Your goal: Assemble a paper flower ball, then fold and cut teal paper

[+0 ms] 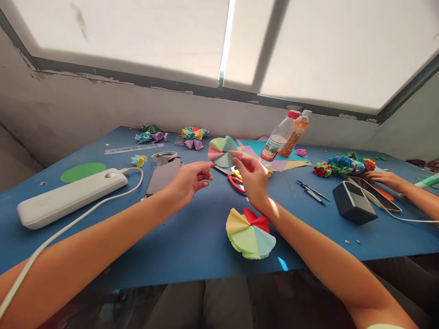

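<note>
A round folded paper flower (pixel 224 147) in pink, green and blue-grey segments is held up over the blue table. My right hand (pixel 254 178) pinches its right side between thumb and fingers. On its lower left edge the fingertips of my left hand (pixel 192 182) close, the other fingers curled in. A second paper flower (pixel 252 234), yellow, red, green and light blue, lies on the table below my right wrist. Red-handled scissors (pixel 236 185) lie partly hidden behind my right hand.
A white power bank (pixel 72 198) with a cable, a phone (pixel 162 176) and a green paper circle (pixel 83 172) lie left. Behind stand two bottles (pixel 276 141) by coloured paper sheets. Pens (pixel 313 192), a dark box (pixel 355 202) and another person's hand (pixel 386 179) are right.
</note>
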`<state>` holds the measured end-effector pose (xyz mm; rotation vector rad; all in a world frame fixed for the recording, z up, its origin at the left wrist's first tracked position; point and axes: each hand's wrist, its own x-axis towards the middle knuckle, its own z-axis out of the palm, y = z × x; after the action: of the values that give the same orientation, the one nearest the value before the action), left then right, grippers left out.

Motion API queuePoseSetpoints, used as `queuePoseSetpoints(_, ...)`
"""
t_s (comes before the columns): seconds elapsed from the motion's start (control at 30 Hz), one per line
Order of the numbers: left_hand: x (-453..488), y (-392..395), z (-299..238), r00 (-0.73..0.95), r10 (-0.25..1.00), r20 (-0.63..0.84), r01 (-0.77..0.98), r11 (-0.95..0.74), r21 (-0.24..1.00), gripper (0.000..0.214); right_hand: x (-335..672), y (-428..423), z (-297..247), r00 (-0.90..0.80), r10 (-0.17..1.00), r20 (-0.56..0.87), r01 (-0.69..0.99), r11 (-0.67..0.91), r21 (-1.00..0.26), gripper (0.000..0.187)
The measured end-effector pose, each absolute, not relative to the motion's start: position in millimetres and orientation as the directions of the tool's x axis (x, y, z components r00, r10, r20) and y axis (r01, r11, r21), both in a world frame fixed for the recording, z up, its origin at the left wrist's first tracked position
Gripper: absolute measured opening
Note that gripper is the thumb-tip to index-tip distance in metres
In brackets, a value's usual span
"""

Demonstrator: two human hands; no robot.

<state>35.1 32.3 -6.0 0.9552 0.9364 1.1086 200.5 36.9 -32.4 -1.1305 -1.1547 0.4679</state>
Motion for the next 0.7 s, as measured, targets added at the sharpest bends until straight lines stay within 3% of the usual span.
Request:
queuePoseSetpoints(0.33,40.6,25.0,-3.6,0.272,0.949,-0.159,-0.449,0.272,0.851,0.004,201.2,37.3,-34.7,0.338,0.776,0.532,0.264,0.465,-0.845,0.030)
queuePoseSetpoints(0.57,40.2,22.4,-5.1,0.353,0.932,-0.083,-0.480,0.257,0.839,0.004,199.7,33.7,-28.9,0.428,0.733,0.530,0.287,0.446,-0.848,0.026)
queuePoseSetpoints(0.7,39.9,22.3,-7.3,0.326,0.941,-0.094,-0.447,0.241,0.861,0.012,197.5,31.7,-29.8,0.387,0.716,0.580,0.303,0.495,-0.814,0.026)
